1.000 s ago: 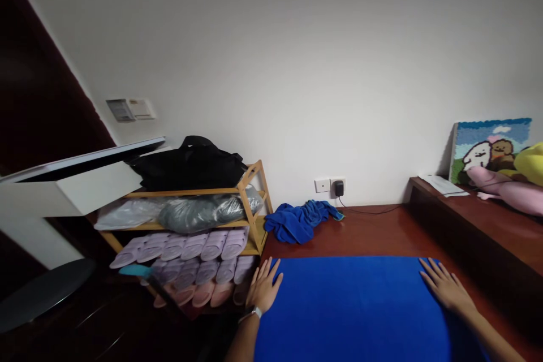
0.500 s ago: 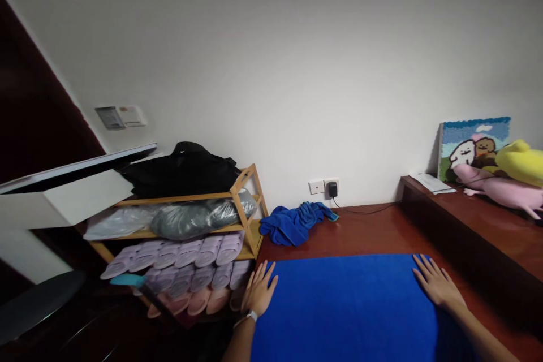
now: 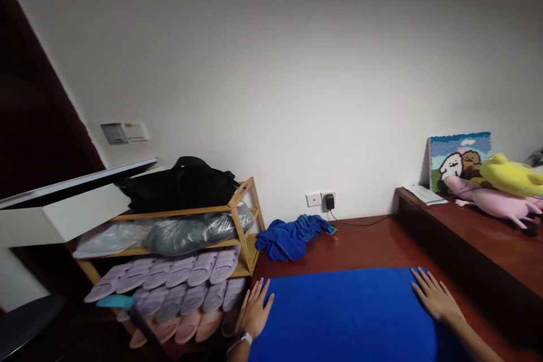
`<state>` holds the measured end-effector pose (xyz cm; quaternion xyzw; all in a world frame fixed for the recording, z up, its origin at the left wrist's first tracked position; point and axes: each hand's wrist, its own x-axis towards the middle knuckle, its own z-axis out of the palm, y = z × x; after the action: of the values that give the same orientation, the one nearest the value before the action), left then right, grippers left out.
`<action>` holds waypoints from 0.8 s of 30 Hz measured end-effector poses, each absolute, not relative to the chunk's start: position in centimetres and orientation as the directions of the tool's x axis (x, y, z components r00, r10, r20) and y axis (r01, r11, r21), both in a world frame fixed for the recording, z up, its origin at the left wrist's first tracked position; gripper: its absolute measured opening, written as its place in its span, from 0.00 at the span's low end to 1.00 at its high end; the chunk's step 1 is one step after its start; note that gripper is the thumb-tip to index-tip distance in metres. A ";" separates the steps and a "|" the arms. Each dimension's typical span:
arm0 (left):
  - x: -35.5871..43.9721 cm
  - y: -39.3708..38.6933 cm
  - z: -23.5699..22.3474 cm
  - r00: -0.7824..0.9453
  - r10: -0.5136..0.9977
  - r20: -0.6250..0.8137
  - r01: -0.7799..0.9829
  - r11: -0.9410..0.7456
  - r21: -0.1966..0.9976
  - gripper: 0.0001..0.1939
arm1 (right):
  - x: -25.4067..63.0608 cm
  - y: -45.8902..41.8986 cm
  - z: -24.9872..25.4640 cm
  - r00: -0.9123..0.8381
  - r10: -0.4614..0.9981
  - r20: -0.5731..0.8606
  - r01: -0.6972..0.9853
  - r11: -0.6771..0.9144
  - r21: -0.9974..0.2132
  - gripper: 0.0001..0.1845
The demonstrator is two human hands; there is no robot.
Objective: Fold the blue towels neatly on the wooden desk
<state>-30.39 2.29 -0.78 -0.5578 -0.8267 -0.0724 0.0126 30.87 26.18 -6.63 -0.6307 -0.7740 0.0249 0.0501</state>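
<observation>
A blue cloth (image 3: pixel 343 317) lies spread flat on the reddish-brown wooden surface (image 3: pixel 360 243), its near end running out of view at the bottom. At its far left corner my left hand (image 3: pixel 255 308) rests palm down, fingers stretched out, with a watch on the wrist. My right hand (image 3: pixel 436 296) lies flat on the far right corner, fingers spread. Neither hand grips anything. Beyond the cloth, near the wall, sits a second blue cloth (image 3: pixel 288 237), crumpled in a heap.
To the left stands a wooden shoe rack (image 3: pixel 238 226) with several slippers (image 3: pixel 180 271), plastic-wrapped items and a black bag (image 3: pixel 178 184). A charger (image 3: pixel 330 201) with a cord is plugged into the wall. On the raised ledge at right lie plush toys (image 3: pixel 492 198), papers (image 3: pixel 425 194) and a picture (image 3: pixel 460 161).
The camera has tilted slightly up, so the whole scene sits lower in view. Both hands stay flat on the same corners of the spread cloth.
</observation>
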 end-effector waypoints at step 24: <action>-30.1 2.3 -1.1 -0.367 0.917 0.153 0.928 0.349 0.133 0.30 | 31.7 26.0 -6.8 -0.222 0.972 0.084 0.970 0.229 -0.088 0.39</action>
<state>-30.12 2.29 -1.15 -0.5618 -0.8209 -0.0988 0.0259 31.73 26.05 -6.76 -0.6210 -0.7815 0.0084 0.0602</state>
